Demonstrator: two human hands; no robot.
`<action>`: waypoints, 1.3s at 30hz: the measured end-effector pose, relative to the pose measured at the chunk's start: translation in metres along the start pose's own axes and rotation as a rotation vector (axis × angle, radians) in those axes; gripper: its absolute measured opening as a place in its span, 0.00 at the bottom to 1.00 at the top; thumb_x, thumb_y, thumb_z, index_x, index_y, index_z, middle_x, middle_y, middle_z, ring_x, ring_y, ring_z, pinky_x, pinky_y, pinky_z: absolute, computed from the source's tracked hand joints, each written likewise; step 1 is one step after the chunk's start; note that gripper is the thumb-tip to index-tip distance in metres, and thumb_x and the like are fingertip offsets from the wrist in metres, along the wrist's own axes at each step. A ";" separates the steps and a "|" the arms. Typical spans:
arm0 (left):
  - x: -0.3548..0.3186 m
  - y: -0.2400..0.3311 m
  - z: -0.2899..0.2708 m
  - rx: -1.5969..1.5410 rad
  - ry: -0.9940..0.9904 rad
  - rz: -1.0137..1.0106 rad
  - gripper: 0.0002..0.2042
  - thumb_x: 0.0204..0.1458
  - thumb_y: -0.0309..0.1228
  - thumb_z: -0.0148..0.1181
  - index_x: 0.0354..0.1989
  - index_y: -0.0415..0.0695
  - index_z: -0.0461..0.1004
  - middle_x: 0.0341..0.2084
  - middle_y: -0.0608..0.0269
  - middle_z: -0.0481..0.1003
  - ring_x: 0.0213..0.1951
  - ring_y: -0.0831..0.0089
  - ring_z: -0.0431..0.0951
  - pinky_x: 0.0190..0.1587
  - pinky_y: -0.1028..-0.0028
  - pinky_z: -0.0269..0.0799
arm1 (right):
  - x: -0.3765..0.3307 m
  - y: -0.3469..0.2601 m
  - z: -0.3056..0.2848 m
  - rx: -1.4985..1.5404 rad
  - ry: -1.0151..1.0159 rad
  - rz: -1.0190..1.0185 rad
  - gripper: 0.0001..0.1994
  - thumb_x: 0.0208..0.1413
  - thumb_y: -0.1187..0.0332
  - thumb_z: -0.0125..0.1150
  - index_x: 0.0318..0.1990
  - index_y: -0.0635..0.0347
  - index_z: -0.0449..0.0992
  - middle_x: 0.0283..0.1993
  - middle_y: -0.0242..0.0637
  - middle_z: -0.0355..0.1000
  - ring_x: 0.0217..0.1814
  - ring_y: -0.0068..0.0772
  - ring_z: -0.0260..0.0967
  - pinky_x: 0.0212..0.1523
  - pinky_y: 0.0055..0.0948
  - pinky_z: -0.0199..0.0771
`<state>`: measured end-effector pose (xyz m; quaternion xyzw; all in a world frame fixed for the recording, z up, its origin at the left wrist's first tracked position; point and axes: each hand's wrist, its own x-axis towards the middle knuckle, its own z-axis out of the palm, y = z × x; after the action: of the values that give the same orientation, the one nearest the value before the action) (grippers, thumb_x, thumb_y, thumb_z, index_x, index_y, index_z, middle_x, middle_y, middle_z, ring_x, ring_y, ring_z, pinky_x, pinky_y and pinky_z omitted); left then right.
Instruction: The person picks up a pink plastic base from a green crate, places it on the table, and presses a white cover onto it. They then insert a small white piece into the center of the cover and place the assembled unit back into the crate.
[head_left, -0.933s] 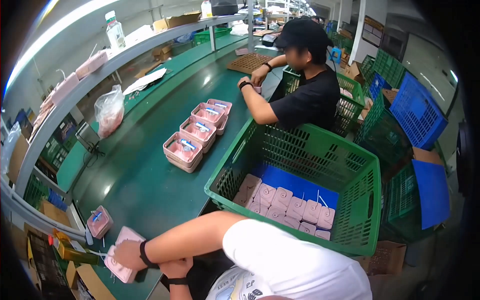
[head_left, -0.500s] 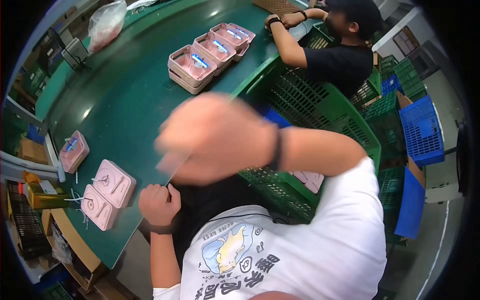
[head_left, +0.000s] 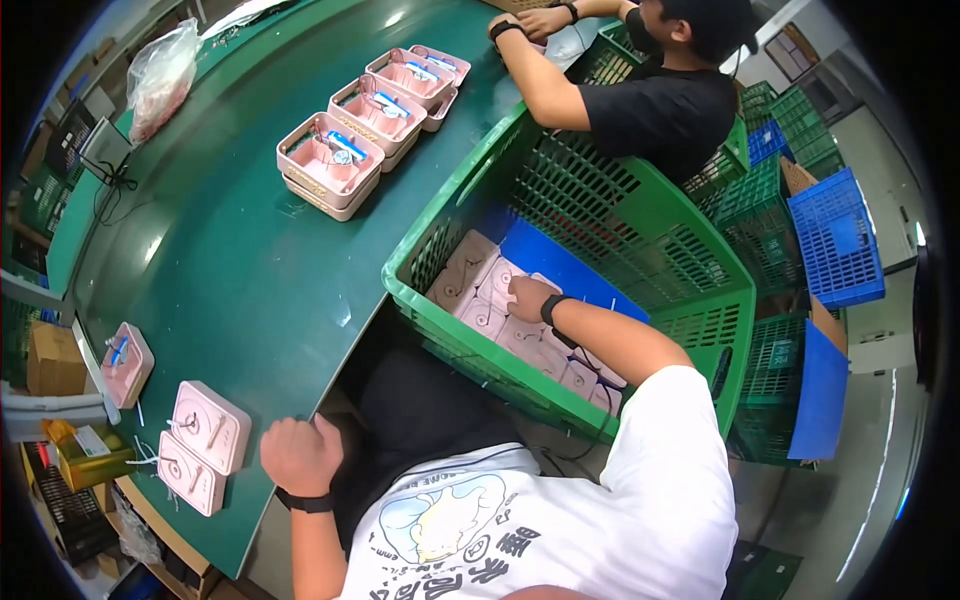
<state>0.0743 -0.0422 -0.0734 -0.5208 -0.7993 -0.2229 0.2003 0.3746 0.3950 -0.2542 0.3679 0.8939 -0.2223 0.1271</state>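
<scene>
The person's right hand (head_left: 530, 299) is down inside the green plastic crate (head_left: 625, 215), its fingers at one of the square pink casings (head_left: 462, 272) laid in rows there; whether its grip has hold of one cannot be told. The left hand (head_left: 302, 457), curled in a loose fist with its palm hidden, is at the table's (head_left: 230, 290) edge, near two side-by-side pink casings (head_left: 224, 432) with white leads.

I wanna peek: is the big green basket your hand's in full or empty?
Partly full: the green basket holds pink cases, but bare blue surface shows beside them.
</scene>
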 end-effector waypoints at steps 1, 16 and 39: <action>0.001 0.002 0.001 0.005 0.010 0.004 0.21 0.51 0.22 0.68 0.18 0.47 0.58 0.18 0.58 0.62 0.23 0.54 0.67 0.28 0.56 0.60 | 0.001 0.002 0.008 -0.027 -0.029 0.017 0.22 0.64 0.57 0.65 0.59 0.62 0.78 0.53 0.54 0.83 0.60 0.59 0.81 0.61 0.52 0.80; -0.002 0.006 0.001 0.013 0.037 -0.054 0.21 0.50 0.18 0.66 0.19 0.46 0.56 0.18 0.58 0.59 0.22 0.54 0.63 0.27 0.58 0.55 | 0.041 -0.017 0.031 -0.042 0.119 0.202 0.13 0.67 0.65 0.57 0.51 0.65 0.72 0.52 0.60 0.81 0.52 0.66 0.82 0.54 0.60 0.82; -0.004 0.007 0.006 0.112 0.038 -0.116 0.21 0.51 0.19 0.64 0.18 0.46 0.55 0.19 0.58 0.58 0.23 0.54 0.64 0.28 0.57 0.55 | 0.095 -0.027 0.040 0.049 0.518 0.308 0.18 0.67 0.58 0.61 0.56 0.61 0.73 0.58 0.57 0.73 0.57 0.62 0.79 0.56 0.57 0.82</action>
<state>0.0822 -0.0392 -0.0798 -0.4575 -0.8353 -0.1991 0.2312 0.2919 0.4160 -0.3177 0.5467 0.8245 -0.1208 -0.0819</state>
